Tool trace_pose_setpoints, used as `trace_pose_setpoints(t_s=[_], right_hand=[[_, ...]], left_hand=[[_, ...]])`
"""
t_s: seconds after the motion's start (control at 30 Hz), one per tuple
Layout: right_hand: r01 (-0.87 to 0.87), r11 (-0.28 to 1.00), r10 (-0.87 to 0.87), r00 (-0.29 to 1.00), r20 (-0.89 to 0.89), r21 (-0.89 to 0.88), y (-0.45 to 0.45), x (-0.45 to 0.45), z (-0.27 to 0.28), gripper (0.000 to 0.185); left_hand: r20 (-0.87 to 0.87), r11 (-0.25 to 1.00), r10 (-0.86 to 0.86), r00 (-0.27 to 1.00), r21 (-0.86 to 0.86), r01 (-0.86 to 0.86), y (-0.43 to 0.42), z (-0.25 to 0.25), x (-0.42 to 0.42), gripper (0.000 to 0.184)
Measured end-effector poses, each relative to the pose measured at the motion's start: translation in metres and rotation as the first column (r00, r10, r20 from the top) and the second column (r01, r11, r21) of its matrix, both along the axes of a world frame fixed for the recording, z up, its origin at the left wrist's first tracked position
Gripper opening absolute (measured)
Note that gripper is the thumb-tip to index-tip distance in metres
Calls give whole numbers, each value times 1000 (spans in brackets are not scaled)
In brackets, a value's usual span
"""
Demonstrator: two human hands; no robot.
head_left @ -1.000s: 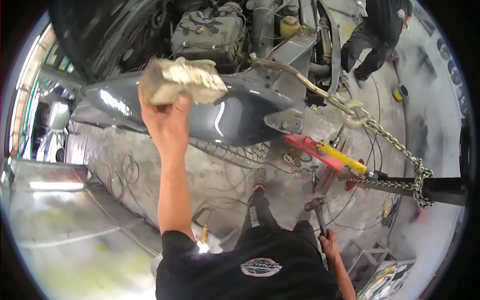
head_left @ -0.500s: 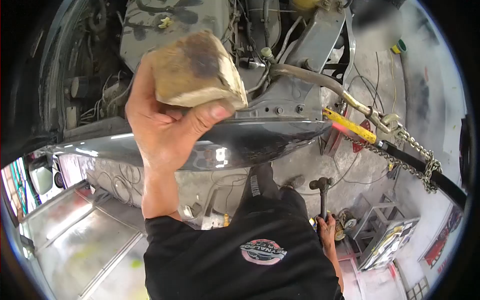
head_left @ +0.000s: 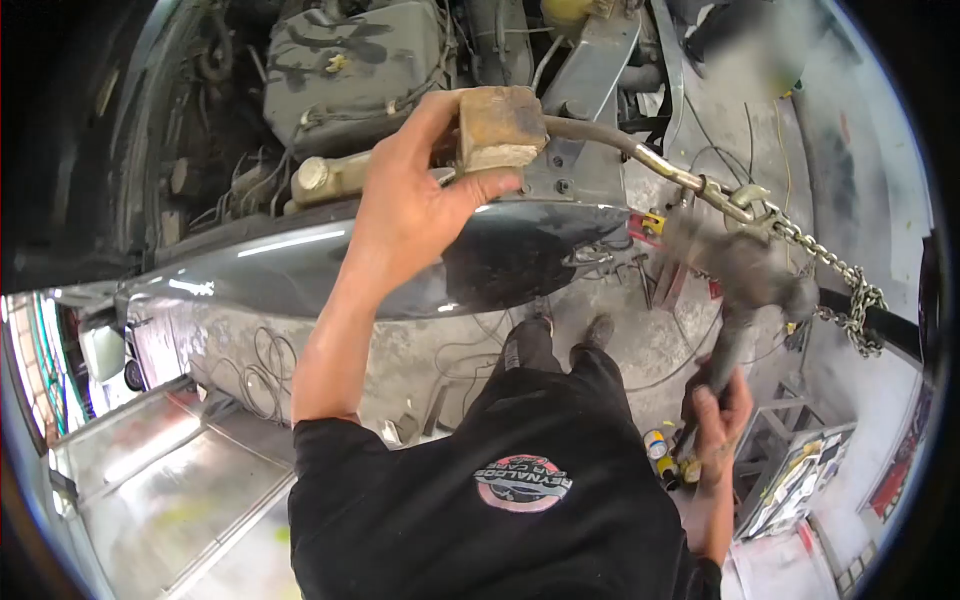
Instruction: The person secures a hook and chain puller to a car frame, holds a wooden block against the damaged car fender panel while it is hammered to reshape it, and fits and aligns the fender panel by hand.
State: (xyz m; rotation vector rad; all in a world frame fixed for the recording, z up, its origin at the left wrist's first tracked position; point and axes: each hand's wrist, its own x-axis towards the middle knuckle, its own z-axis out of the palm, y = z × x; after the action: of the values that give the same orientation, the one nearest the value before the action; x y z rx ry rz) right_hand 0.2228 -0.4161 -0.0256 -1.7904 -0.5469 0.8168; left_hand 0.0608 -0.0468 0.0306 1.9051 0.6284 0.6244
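My left hand (head_left: pixel 405 205) grips a worn wooden block (head_left: pixel 502 125), thumb below and fingers behind it. The block is at the near end of a bent metal bar (head_left: pixel 630 155) in the engine bay, above the dark, glossy fender (head_left: pixel 400 260). Whether block and bar touch, I cannot tell. In my right hand (head_left: pixel 722 415) is a hammer (head_left: pixel 735 330), raised to the right of the fender, its head blurred by motion. A hook on the bar's far end joins a metal chain (head_left: pixel 825 255).
The chain wraps a black bar (head_left: pixel 890 335) at the right. A stand (head_left: pixel 785 440) and several cans (head_left: pixel 665 455) sit on the lower right. Cables (head_left: pixel 265 370) lie on the floor, beside a large panel (head_left: pixel 170 480) at left. A blurred person (head_left: pixel 750 45) is at upper right.
My left hand has carried the block rightward, toward the bent bar. My right hand has swung the hammer up and to the right. The yellow handle near the fender's tip is now mostly hidden.
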Motion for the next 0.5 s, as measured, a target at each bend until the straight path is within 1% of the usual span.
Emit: trace_pose_setpoints(t_s=[0.03,0.07,0.1,0.13,0.17,0.2,0.23,0.27,0.3,0.33,0.37,0.4,0.43,0.47,0.5], right_hand=[[-56,987,59,998,-15,148,17,3,19,46],[-82,962,81,997,15,262,31,7,34,49],[-126,920,99,991,91,370,47,10,52,44],[-162,891,123,986,116,425,61,12,70,41],[-194,857,140,979,146,478,72,14,87,37],[-212,856,156,975,155,472,78,17,108,34],[-229,855,171,972,164,465,84,18,123,31],[-288,866,172,939,299,408,94,18,127,29],[-333,877,167,888,429,348,104,18,130,28],[-400,883,223,816,533,244,112,20,132,30],[-405,881,226,814,535,244,120,24,130,30],[-489,869,386,769,509,79,127,27,124,29],[-562,823,533,715,452,-82,127,26,118,28],[-561,824,533,714,455,-84,125,26,112,28],[-543,839,481,710,513,-36,123,26,106,28]], left_hand=[[0,999,-20,1000,47,20,-3,1,0,53],[3,998,-2,1000,67,1,-6,2,-1,53],[8,997,-10,1000,77,9,-10,3,-2,53],[13,996,-24,1000,85,23,-13,4,-3,52],[24,999,-25,999,46,24,-14,4,-5,50],[33,998,-21,999,66,19,-15,5,-5,50],[24,1000,-14,1000,28,14,-16,5,-6,51],[12,1000,-9,1000,-17,9,-17,6,-7,53],[17,1000,-6,1000,-10,7,-19,5,-6,53],[-11,998,-8,1000,56,9,-21,4,-5,52],[-41,993,-7,999,119,12,-22,2,-5,52],[-39,993,-2,999,117,6,-23,0,-7,52],[-25,996,2,1000,94,0,-24,0,-9,51],[-6,997,4,1000,76,-4,-22,0,-8,51],[5,996,8,1000,84,-8,-20,1,-5,51]])
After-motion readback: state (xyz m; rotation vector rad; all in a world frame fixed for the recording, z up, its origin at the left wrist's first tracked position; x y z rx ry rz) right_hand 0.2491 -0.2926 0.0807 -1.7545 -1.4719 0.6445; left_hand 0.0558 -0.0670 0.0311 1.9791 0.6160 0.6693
